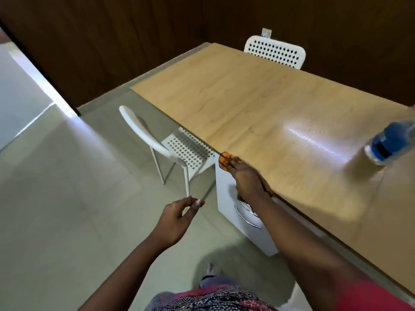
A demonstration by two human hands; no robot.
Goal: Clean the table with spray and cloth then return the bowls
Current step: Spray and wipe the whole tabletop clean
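The light wooden table [258,97] runs from the far middle to the near right. My right hand [246,179] is at its near left edge and grips a bunched orange cloth [224,160] with dark lines, which shows just past my fingertips. A bottle of blue liquid [389,142] stands on the table at the far right, blurred. My left hand [179,215] hangs over the floor left of the table, fingers loosely curled, holding nothing. No bowls are in view.
A white perforated chair [179,151] is tucked under the table's left side, and a second one [276,52] stands at the far end. Below my right arm, under the table, stands a white cabinet [226,198] with a curved metal handle [247,217]. Pale tiled floor [67,187] lies to the left.
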